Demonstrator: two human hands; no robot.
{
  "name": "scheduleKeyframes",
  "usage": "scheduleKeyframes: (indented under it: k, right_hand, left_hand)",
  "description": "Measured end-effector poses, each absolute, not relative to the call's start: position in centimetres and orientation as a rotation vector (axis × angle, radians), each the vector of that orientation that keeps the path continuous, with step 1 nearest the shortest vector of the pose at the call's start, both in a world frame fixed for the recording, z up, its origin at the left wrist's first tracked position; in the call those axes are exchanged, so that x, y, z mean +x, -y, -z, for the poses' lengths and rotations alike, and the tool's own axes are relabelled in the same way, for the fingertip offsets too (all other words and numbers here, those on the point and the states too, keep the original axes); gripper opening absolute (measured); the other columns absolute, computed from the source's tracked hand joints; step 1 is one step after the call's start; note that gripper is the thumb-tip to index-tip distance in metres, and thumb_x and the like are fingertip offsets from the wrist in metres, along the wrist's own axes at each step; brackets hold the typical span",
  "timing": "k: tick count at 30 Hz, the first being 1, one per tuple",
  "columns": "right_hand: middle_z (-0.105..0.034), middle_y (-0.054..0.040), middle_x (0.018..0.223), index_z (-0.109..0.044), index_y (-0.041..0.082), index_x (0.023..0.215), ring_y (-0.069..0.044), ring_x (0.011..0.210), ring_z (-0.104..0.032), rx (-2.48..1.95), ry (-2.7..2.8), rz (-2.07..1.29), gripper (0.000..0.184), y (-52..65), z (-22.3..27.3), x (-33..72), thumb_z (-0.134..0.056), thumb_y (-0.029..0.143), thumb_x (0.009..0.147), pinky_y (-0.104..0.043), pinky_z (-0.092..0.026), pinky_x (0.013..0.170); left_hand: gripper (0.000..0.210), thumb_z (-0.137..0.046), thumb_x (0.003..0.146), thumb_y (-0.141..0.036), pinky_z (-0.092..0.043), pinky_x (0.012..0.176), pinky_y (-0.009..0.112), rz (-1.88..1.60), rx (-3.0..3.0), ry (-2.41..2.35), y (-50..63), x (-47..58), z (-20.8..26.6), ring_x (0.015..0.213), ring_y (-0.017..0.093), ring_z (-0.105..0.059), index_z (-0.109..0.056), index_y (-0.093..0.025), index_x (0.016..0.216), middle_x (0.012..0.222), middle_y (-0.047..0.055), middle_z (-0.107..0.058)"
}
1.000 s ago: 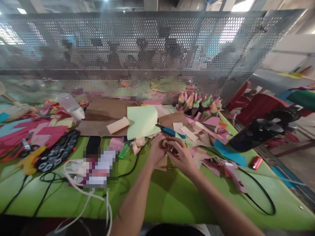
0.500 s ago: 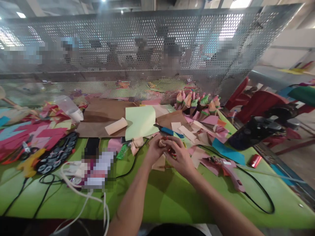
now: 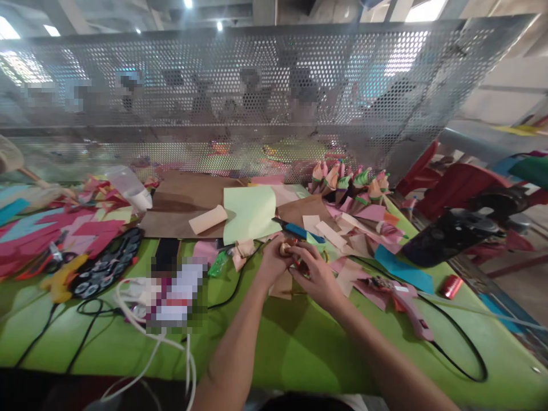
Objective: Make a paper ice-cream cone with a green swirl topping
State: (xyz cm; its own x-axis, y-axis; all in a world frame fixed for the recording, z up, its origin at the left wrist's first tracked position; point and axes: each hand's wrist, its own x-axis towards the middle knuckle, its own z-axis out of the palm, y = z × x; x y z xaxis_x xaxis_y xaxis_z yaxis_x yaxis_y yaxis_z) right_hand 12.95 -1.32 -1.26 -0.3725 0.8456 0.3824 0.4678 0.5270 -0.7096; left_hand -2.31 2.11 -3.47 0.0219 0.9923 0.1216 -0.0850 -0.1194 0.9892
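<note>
1. Little has moved since half a second ago: the whole view has shifted slightly to the right and down, while both hands stay together at the middle of the green table (image 3: 308,354).
2. Head view, hands: the left hand (image 3: 273,264) is curled, its fingers closed round a small beige piece (image 3: 285,249); the right hand (image 3: 315,273) comes in from the right with bent fingers, the tips at the piece; whether they pinch it I cannot tell; something red and yellow shows partly behind the right hand, too hidden to name.
3. Head view, close about the hands: a brown paper scrap (image 3: 281,287) lies under them on the near side; a blue-handled tool (image 3: 302,231) lies just beyond; a crumpled beige paper (image 3: 242,253) and a green plastic piece (image 3: 218,264) lie to the left.
4. Head view, right: a pink glue gun (image 3: 409,305) lies with its black cord curving to the near side; a blue sheet (image 3: 405,269), a red cylinder (image 3: 452,286) and a dark bottle (image 3: 447,237) lie farther right; paper cones (image 3: 342,181) stand at the far side.
5. Head view, left and far: a yellow glue gun (image 3: 62,278) lies beside a black tray (image 3: 107,264); a pale green sheet (image 3: 249,214) and a beige roll (image 3: 208,220) lie toward the far side; a perforated metal screen (image 3: 222,85) stands behind, with people blurred beyond it.
</note>
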Motion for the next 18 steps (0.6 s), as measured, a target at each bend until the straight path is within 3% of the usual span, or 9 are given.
scheduleKeyframes:
  k: [10, 15, 18]
  right_hand:
    - [-0.054, -0.0116, 0.135, -0.058, 0.029, 0.134, -0.013, 0.07, -0.064, -1.077, 2.03, -0.673, 0.048, 1.53, 1.32, 12.88, -0.055, 0.015, 0.088, -0.039, -0.061, 0.078]
    - [-0.052, -0.0137, 0.139, -0.058, 0.029, 0.134, -0.025, 0.104, -0.067, -1.058, 1.994, -0.587, 0.046, 1.43, 1.44, 12.96, -0.056, 0.018, 0.09, -0.04, -0.061, 0.083]
    - [-0.053, -0.0139, 0.138, -0.06, 0.028, 0.131, -0.023, 0.095, -0.068, -1.08, 2.023, -0.591, 0.042, 1.36, 1.45, 13.03, -0.056, 0.018, 0.09, -0.04, -0.061, 0.08]
  left_hand:
    - [0.022, -0.076, 0.063, -0.017, -0.045, 0.069, 0.023, -1.309, 1.249, -1.045, -1.68, -2.04, 2.62, 0.077, 0.014, -0.055, -0.063, -0.017, 0.081, 0.08, -0.001, -0.061]
    - [0.02, -0.073, 0.064, -0.015, -0.046, 0.069, 0.024, -1.318, 1.28, -1.066, -1.89, -2.35, 3.03, 0.077, 0.015, -0.055, -0.064, -0.018, 0.081, 0.08, -0.001, -0.061]
    - [0.016, -0.07, 0.065, -0.014, -0.045, 0.067, 0.023, -1.291, 1.29, -1.099, -1.89, -2.53, 3.07, 0.074, 0.014, -0.054, -0.062, -0.019, 0.078, 0.077, -0.002, -0.059]
